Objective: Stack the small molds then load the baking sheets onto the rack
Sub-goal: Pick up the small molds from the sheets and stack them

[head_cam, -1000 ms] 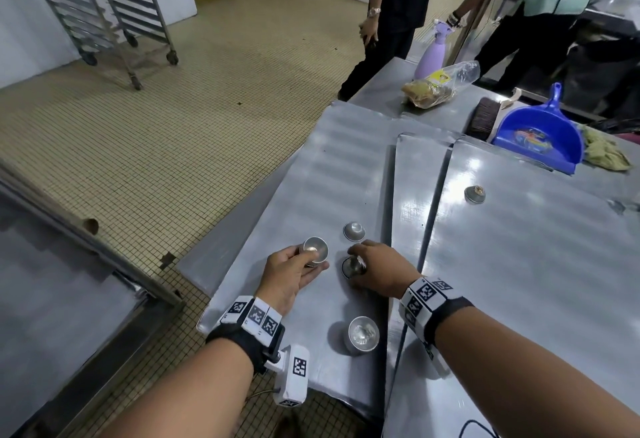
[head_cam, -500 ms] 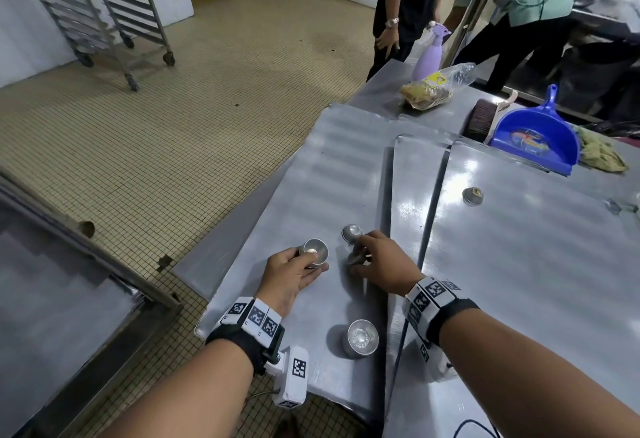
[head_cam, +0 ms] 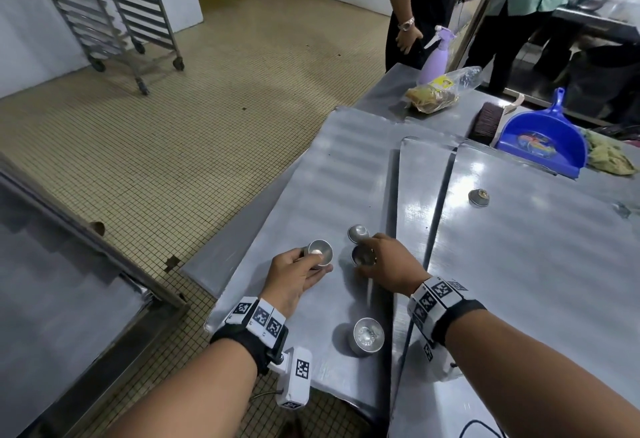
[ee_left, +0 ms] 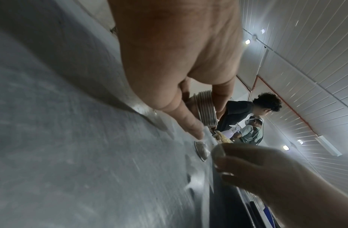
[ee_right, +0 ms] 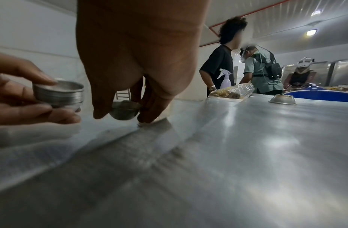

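Note:
My left hand grips a nested stack of small metal molds, rims up, just above the left baking sheet; the stack's ribbed side shows between my fingers. My right hand pinches a single mold beside the stack, a little off the sheet, seen from the side in the right wrist view. An upturned mold lies just beyond my right fingers. Another mold stands open side up near the front edge. One more mold sits on the right sheet.
A third sheet lies between the two. Two wheeled tray racks stand far left across the tiled floor. A blue dustpan, brush, spray bottle and bagged food sit at the table's far end, where other people stand.
My right hand has taken hold of the single mold and raised it slightly off the sheet, close to the stack. My left hand has kept still with its stack.

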